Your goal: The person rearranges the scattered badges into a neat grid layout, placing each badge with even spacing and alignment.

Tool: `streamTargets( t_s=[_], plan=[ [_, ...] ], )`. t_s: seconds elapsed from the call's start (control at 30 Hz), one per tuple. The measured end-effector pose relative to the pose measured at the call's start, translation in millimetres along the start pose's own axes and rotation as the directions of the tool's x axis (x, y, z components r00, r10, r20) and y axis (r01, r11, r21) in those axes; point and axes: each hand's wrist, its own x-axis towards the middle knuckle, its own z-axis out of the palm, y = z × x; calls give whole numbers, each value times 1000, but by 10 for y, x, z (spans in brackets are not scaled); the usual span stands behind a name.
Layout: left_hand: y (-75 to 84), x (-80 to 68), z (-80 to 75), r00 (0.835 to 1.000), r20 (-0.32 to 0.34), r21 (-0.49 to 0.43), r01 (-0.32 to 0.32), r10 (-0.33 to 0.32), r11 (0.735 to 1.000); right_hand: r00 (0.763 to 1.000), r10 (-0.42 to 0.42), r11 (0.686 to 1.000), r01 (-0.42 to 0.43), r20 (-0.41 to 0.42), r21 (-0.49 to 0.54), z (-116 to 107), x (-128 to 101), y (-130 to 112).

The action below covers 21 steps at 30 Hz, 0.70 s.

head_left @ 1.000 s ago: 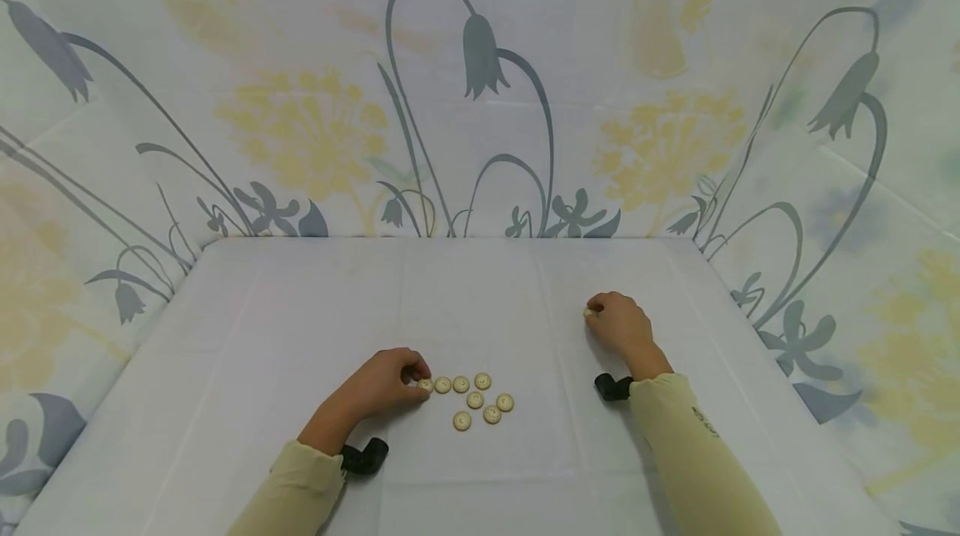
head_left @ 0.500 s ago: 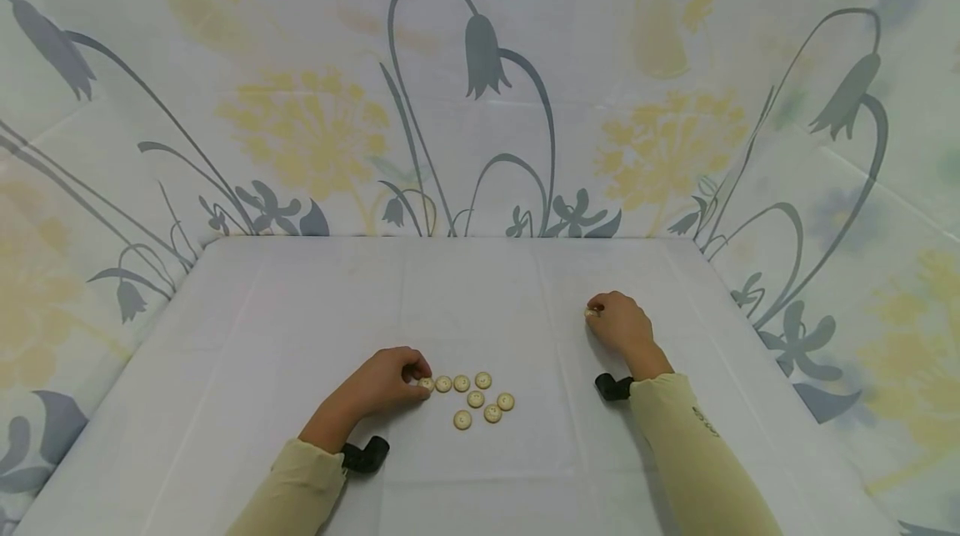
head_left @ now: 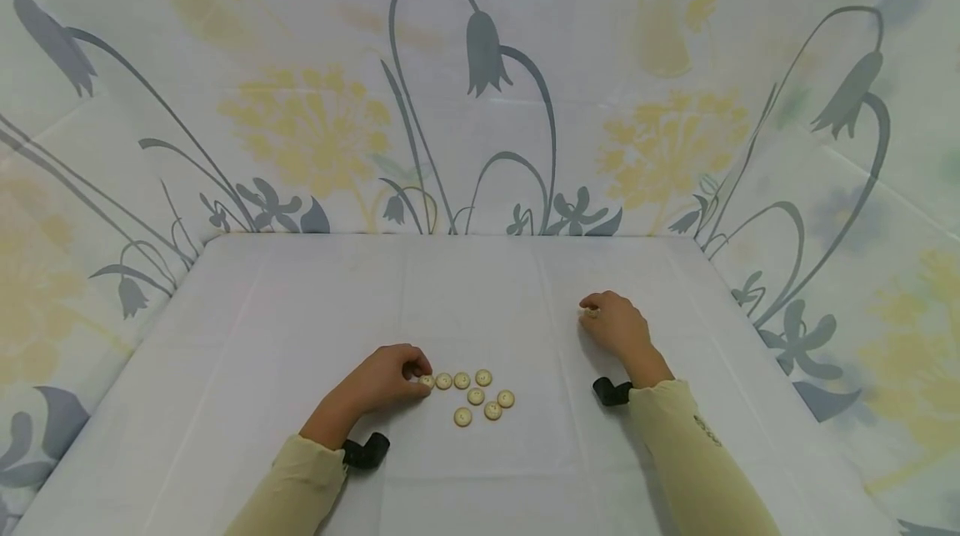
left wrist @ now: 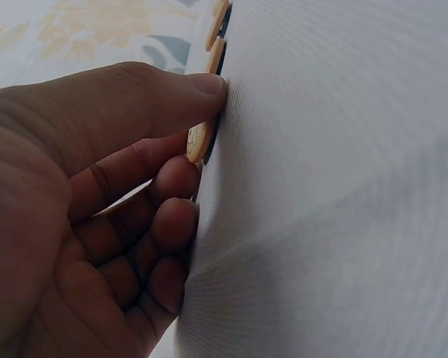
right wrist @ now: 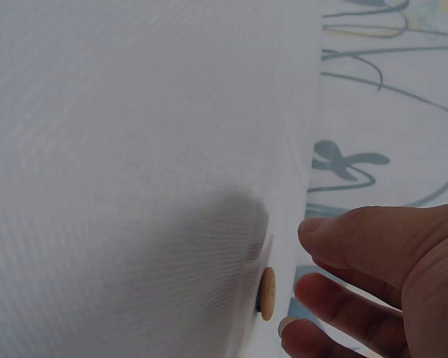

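Item: cream buttons on the white tablecloth (head_left: 480, 303), places given from the button cluster (head_left: 474, 398).

Cluster: I count seven buttons lying flat near the front centre of the cloth, a row of four with three more toward me.

Left hand (head_left: 382, 382): at the cluster's left end. I read thumb and forefinger as pinching the end button (head_left: 427, 382); the left wrist view shows that button (left wrist: 198, 142) tipped up on edge between the thumb and the curled fingers (left wrist: 172, 179), its lower edge against the cloth.

Right hand (head_left: 611, 321): well to the right of the cluster and farther from me. Its fingers are loosely curled, with one lone button (head_left: 591, 313) at the fingertips. In the right wrist view this button (right wrist: 268, 294) lies flat on the cloth, just clear of the fingertips (right wrist: 313, 287); I judge it touched at most, not gripped.

Progress, as I judge it: one button stands apart, one is being lifted, six lie untouched in the cluster.
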Motion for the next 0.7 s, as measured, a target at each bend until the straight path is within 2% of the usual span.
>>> streamTargets(
  t_s=[0.4,0.7],
  plan=[
    [-4,3,2,1000,-3,7,7,-7,1000,994,-101,995,100,31,10,-35,-172,-234],
    [3,4,-7,1000,2,3,-13,13,1000,984,-172,985,171,45,27,11,-261,-357]
  ],
)
